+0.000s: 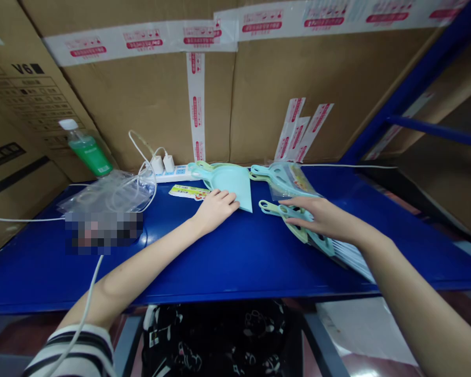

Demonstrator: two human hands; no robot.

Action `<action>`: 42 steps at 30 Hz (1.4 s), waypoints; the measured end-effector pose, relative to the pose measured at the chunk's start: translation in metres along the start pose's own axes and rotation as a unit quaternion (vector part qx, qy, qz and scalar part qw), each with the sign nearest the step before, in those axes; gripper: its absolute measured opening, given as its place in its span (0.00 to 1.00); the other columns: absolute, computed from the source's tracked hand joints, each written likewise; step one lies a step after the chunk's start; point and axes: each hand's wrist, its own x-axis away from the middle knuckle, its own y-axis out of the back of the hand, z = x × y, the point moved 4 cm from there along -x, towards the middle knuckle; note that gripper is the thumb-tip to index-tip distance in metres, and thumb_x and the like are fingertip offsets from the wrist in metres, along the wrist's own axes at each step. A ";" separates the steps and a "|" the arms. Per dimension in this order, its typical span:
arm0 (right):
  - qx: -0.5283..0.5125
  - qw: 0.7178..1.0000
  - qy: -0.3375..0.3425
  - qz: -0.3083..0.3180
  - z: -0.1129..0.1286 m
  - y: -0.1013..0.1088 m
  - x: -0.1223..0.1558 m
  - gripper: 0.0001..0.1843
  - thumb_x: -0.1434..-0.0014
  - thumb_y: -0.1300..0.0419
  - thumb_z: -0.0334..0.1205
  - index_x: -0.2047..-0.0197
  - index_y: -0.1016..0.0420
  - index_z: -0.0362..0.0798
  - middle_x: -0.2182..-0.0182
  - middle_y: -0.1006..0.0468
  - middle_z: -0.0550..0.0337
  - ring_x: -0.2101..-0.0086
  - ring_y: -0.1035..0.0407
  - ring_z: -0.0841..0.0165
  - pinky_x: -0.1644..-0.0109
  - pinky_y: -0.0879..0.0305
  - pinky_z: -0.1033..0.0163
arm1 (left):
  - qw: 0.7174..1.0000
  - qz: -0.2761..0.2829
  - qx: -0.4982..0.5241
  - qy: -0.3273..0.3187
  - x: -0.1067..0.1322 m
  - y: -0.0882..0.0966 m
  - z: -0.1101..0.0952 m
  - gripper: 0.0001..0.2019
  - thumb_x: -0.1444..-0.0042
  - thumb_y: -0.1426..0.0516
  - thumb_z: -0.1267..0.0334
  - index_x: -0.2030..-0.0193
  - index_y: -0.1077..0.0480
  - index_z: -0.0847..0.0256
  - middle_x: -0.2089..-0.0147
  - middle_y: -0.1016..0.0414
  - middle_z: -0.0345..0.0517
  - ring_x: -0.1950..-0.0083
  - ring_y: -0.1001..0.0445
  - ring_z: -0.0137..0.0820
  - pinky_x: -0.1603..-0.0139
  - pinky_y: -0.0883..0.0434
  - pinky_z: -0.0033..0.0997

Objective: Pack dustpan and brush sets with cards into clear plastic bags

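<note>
Evidently two small jobs meet at this moment: the left hand (219,208) steadies a pale blue dustpan (232,183), while the right hand (325,217) is at a pair of handles (272,208), one blue, one green, joined to a bundle whose white bristles (355,256) point to the near right. The dustpan lies at the far middle of the blue table (220,272); the bundle lies to its right and nearer.

Handled well, the pan would want only light, flat pressure, since its thin plastic could skid or flex. The handles would be best taken together, close to where they overlap, so that neither slips away from the other and the bristles stay unbent. Care would also be due to the bagged set (298,180) just beyond the right hand, as its film could catch on a knuckle.

As for pose, the left forearm reaches in from the near left, almost straight, back of the hand upward, fingers bent and close together over the pan's near edge; its thumb is hidden, so whether it grips cannot be told. The right forearm comes from the near right and bends at the wrist toward the left. Thumb and forefinger stand apart about the handles; whether they press cannot be told.
</note>
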 end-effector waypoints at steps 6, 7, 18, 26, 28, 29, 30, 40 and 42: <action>0.116 0.988 -0.047 -0.087 -0.013 0.004 -0.021 0.28 0.39 0.51 0.51 0.41 0.28 0.49 0.44 0.26 0.49 0.44 0.34 0.50 0.39 0.41 0.42 | 0.999 -0.030 -0.014 -0.031 0.020 0.012 -0.008 0.12 0.35 0.51 0.74 0.63 0.28 0.63 0.69 0.28 0.44 0.65 0.30 0.31 0.66 0.39 0.31; 0.123 0.988 -0.055 -0.071 -0.017 0.002 -0.027 0.29 0.41 0.50 0.51 0.41 0.28 0.48 0.45 0.26 0.48 0.44 0.34 0.49 0.40 0.40 0.41 | 0.999 -0.036 -0.017 -0.033 0.024 0.014 -0.009 0.12 0.34 0.52 0.74 0.63 0.28 0.63 0.69 0.28 0.44 0.66 0.30 0.31 0.66 0.39 0.31; 0.176 0.980 -0.089 -0.037 -0.034 -0.003 -0.055 0.26 0.43 0.47 0.45 0.43 0.26 0.50 0.49 0.21 0.50 0.50 0.28 0.48 0.51 0.30 0.46 | 0.996 -0.081 -0.024 -0.031 0.045 0.019 -0.013 0.11 0.35 0.51 0.75 0.62 0.29 0.63 0.69 0.27 0.43 0.68 0.30 0.30 0.68 0.40 0.31; 0.160 0.986 -0.022 -0.051 -0.024 -0.012 -0.047 0.29 0.37 0.53 0.49 0.39 0.30 0.45 0.43 0.27 0.44 0.45 0.33 0.50 0.44 0.36 0.42 | 0.997 -0.063 -0.021 -0.046 0.048 0.018 -0.018 0.10 0.35 0.50 0.74 0.63 0.29 0.63 0.70 0.29 0.42 0.68 0.31 0.30 0.68 0.40 0.30; 0.151 0.987 0.003 -0.052 -0.019 -0.012 -0.038 0.27 0.36 0.55 0.49 0.40 0.29 0.48 0.42 0.28 0.46 0.43 0.34 0.52 0.42 0.37 0.42 | 0.997 -0.059 -0.018 -0.054 0.049 0.018 -0.020 0.10 0.36 0.50 0.75 0.64 0.29 0.63 0.71 0.29 0.42 0.68 0.31 0.30 0.68 0.40 0.30; 0.146 0.988 0.013 -0.051 -0.016 -0.012 -0.032 0.26 0.36 0.55 0.50 0.42 0.27 0.50 0.42 0.28 0.47 0.43 0.34 0.53 0.42 0.37 0.42 | 0.997 -0.058 -0.017 -0.058 0.049 0.018 -0.022 0.10 0.36 0.50 0.75 0.64 0.29 0.63 0.71 0.30 0.42 0.68 0.31 0.30 0.68 0.40 0.30; 0.142 0.988 0.022 -0.050 -0.013 -0.011 -0.027 0.26 0.35 0.55 0.50 0.44 0.25 0.51 0.42 0.28 0.48 0.43 0.34 0.53 0.42 0.37 0.42 | 0.996 -0.057 -0.015 -0.061 0.048 0.018 -0.023 0.10 0.36 0.50 0.75 0.64 0.30 0.63 0.71 0.30 0.42 0.68 0.31 0.30 0.68 0.41 0.30; 0.141 0.984 0.068 -0.087 0.001 -0.013 0.002 0.19 0.39 0.47 0.49 0.57 0.20 0.48 0.49 0.22 0.45 0.46 0.31 0.51 0.43 0.35 0.40 | 0.995 -0.045 -0.012 -0.088 0.046 0.031 -0.031 0.10 0.36 0.50 0.75 0.66 0.30 0.64 0.72 0.30 0.42 0.68 0.32 0.30 0.68 0.41 0.31; 0.155 0.979 0.070 -0.112 0.006 -0.011 0.002 0.18 0.38 0.48 0.47 0.58 0.20 0.47 0.54 0.20 0.45 0.49 0.28 0.50 0.43 0.36 0.38 | 0.994 -0.047 -0.010 -0.095 0.048 0.036 -0.034 0.09 0.36 0.49 0.75 0.65 0.30 0.64 0.72 0.30 0.42 0.69 0.32 0.30 0.68 0.41 0.31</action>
